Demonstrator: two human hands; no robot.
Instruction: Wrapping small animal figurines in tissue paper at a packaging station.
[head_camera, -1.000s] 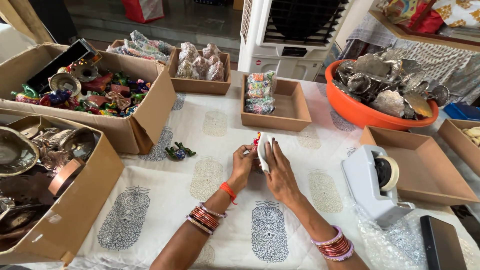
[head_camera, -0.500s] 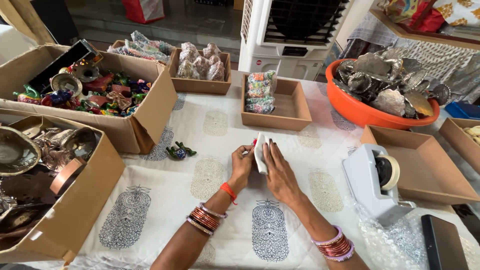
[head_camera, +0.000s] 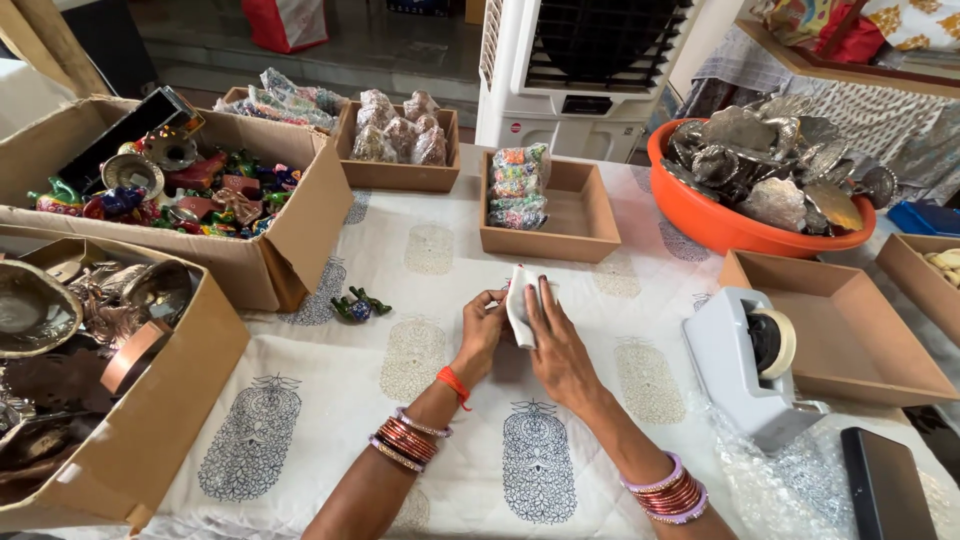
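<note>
I see both hands meeting at mid-table over a small white packet (head_camera: 519, 312) of wrap. My left hand (head_camera: 482, 335) pinches its left edge with curled fingers; my right hand (head_camera: 558, 345) lies flat against its right side, fingers straight and pressed to the wrap. Whatever is inside is hidden, so I cannot tell what it is.

I judge this to be the wrapping step: the packet is being folded shut on the printed cloth (head_camera: 430, 250), just ahead of me. A small green figure (head_camera: 359, 305) lies apart to the left. The tape dispenser (head_camera: 748, 362) stands near on the right, beside an empty tray (head_camera: 840, 330). Further back sit a box (head_camera: 580, 215) with bagged trinkets, an orange tub (head_camera: 720, 225) of metal pieces, and a carton (head_camera: 300, 215) of coloured figures.

As I read it, the next move calls for one hand to keep the fold pinned while the other reaches right for tape; letting go early could let the wrap spring open.
</note>
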